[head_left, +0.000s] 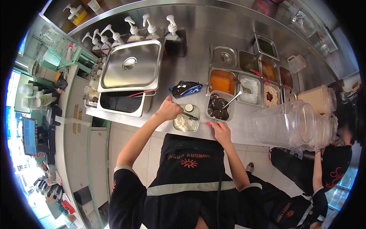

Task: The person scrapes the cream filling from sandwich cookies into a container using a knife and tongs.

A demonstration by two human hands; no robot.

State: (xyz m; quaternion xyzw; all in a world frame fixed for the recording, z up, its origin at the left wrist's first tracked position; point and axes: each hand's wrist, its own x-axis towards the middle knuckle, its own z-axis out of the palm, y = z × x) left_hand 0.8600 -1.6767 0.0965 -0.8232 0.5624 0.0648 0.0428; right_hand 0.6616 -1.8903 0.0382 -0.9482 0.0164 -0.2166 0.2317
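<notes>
A pale green tray lies near the counter's front edge. It bears a lumpy white mound and a small round white piece. My left hand is over its left side, fingers closed on a dark spoon-like utensil that slants across the tray. Just right of the tray, my right hand is closed at the counter edge, pinching a small red thing whose kind is unclear. Behind the tray lies a crumpled black and blue packet.
Metal pans hold dark paste, orange filling and white pieces. A lidded steel pan and several pump bottles stand left. Large clear containers lie right. Co-workers in black are close at my right.
</notes>
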